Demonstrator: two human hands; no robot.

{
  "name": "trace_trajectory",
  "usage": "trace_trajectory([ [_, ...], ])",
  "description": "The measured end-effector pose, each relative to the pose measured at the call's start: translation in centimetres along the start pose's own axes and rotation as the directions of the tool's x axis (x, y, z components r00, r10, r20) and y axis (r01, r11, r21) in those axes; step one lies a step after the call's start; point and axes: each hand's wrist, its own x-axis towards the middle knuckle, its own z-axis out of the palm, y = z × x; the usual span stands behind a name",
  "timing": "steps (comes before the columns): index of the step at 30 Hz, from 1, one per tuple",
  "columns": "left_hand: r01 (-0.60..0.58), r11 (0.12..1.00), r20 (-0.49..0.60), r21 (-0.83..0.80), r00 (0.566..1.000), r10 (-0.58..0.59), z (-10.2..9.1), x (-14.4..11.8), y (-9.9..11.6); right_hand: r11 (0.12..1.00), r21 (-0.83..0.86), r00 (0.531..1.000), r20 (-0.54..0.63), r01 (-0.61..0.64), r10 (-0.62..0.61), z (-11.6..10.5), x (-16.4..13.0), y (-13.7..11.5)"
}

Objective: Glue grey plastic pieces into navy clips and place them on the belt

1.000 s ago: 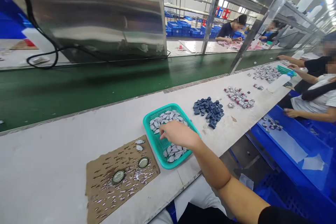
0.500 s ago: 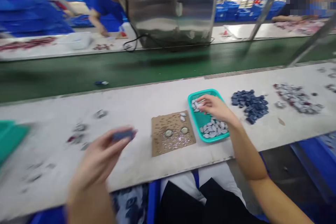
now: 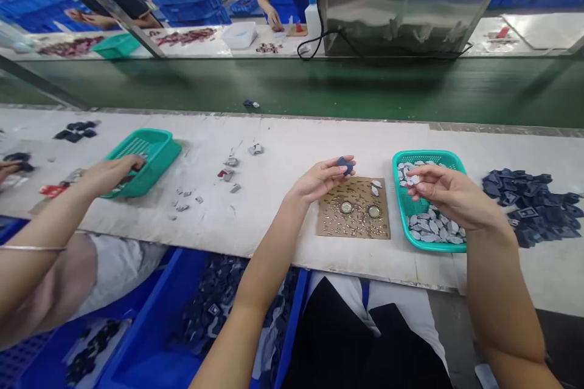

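My left hand (image 3: 317, 181) is raised over the white bench and pinches a small dark blue part (image 3: 345, 164) at its fingertips. My right hand (image 3: 444, 191) hovers over a teal basket (image 3: 426, 157) of small grey-white pieces, its fingers pinched together; whether a piece sits between them I cannot tell. Between the hands lies a brown card (image 3: 354, 208) with two round metal pieces (image 3: 347, 207) and several small marks. A heap of dark blue parts (image 3: 529, 197) lies to the right of the basket.
A co-worker's hand (image 3: 109, 173) reaches into a second teal basket (image 3: 139, 158) at the left. Loose small parts (image 3: 228, 173) lie on the bench. Behind runs a green conveyor belt (image 3: 292, 88) and a steel housing (image 3: 410, 0). Blue bins (image 3: 150, 328) sit below the bench edge.
The view swung left, bringing the co-worker into sight. My left hand rose toward the card with the blue part. My right hand lifted out of the basket.
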Motion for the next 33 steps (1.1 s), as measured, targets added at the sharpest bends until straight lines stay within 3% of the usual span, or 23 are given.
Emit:
trace_trajectory([
  [7, -0.116, 0.973, 0.145, 0.201, 0.986, 0.088, 0.5, 0.1, -0.9, 0.999, 0.025, 0.998, 0.035, 0.044, -0.045, 1.5, 0.2, -0.1],
  [12, -0.237, 0.918, 0.200, 0.319, 0.963, 0.179, 0.9, 0.0, -1.2, 0.993, -0.119, 0.995, 0.090, -0.020, 0.031, 2.8, -0.1, -0.3],
  [16, -0.270, 0.905, 0.204, 0.330, 0.956, 0.210, 0.7, 0.1, -1.3, 0.997, -0.074, 0.997, 0.074, -0.023, 0.029, 3.2, -0.3, 0.0],
  [26, -0.117, 0.971, 0.152, 0.208, 0.985, 0.086, 1.5, -0.3, -1.3, 0.995, 0.066, 0.996, 0.051, -0.071, 0.067, 3.1, -0.4, 0.2],
  [33, -0.048, 0.999, 0.110, 0.015, 0.993, 0.046, 1.7, 0.0, -1.6, 0.998, -0.033, 0.998, 0.016, -0.056, 0.056, 3.3, -0.4, 0.3],
])
